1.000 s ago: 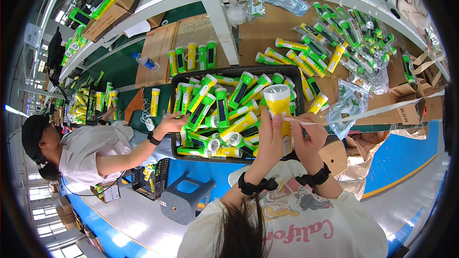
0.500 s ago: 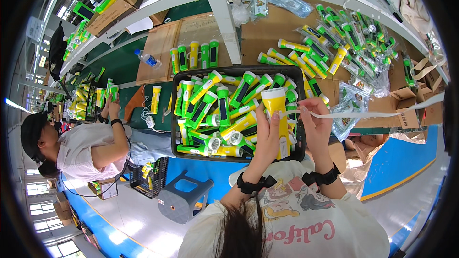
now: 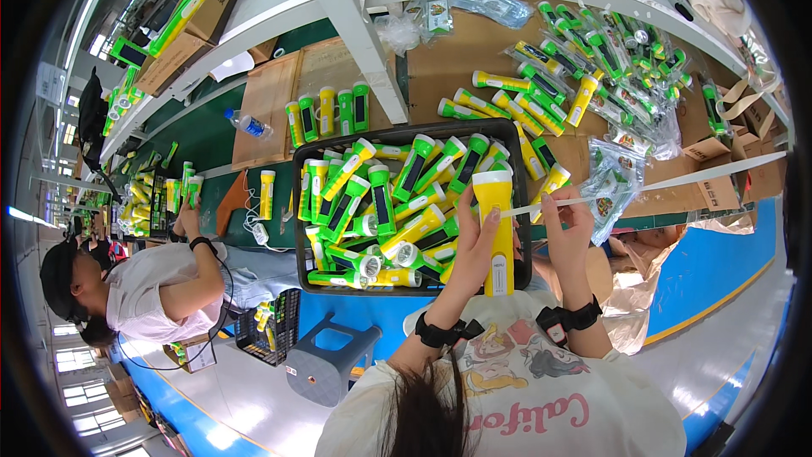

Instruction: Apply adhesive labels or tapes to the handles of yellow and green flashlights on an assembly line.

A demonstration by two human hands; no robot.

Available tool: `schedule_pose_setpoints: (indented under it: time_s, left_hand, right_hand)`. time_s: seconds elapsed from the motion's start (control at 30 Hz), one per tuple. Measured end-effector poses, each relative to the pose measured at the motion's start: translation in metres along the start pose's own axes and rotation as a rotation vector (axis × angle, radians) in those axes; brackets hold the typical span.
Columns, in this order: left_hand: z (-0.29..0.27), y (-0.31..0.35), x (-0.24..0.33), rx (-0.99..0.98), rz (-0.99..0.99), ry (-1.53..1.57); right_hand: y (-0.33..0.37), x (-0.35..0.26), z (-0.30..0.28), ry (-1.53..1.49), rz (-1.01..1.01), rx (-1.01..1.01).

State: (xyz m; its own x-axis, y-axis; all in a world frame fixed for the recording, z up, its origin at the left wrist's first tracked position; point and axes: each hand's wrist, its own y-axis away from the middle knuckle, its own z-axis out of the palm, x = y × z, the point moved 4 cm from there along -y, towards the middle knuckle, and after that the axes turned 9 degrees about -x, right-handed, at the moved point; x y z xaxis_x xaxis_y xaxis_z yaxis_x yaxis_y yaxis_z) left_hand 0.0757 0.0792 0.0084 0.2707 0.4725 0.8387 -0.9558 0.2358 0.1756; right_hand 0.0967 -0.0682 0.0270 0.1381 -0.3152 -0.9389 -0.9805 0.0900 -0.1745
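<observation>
My left hand (image 3: 475,247) holds a yellow flashlight (image 3: 496,228) upright, lens end up, over the near right corner of a black tray (image 3: 406,132). My right hand (image 3: 565,224) pinches a long white strip (image 3: 643,186) that runs from the flashlight's head out to the right. The tray is packed with several green and yellow flashlights (image 3: 381,203). Both wrists wear black bands.
More flashlights (image 3: 541,93) and clear plastic bags (image 3: 617,178) lie on the cardboard-covered bench beyond the tray. A seated person (image 3: 161,288) works at the left. A grey stool (image 3: 330,364) and a small black crate (image 3: 266,334) stand on the floor. A water bottle (image 3: 248,124) lies on the green belt.
The neighbouring person's hand has pulled back from the tray to the far left. My hands have stayed on the yellow flashlight, with the white strip still stretched to the right.
</observation>
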Motion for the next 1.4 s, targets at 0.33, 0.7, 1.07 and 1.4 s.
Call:
schedule_pose_setpoints:
  time_s: [0.33,0.7,1.07,1.4]
  left_hand:
    - [0.008,-0.052,-0.050,-0.134,-0.051,-0.304]
    - [0.002,-0.205,-0.103,0.083,-0.152,-0.093]
    - [-0.078,-0.241,-0.095,0.239,0.099,-0.011]
    - [-0.165,-0.145,-0.073,0.325,-0.028,-1.670]
  right_hand:
    - [-0.007,-0.034,-0.026,0.539,-0.418,-0.369]
    - [-0.006,-0.055,-0.065,0.141,-0.509,-0.151]
    - [-0.033,0.029,-0.084,0.342,-0.001,-0.266]
    - [-0.019,0.091,-0.074,0.399,0.089,-0.228]
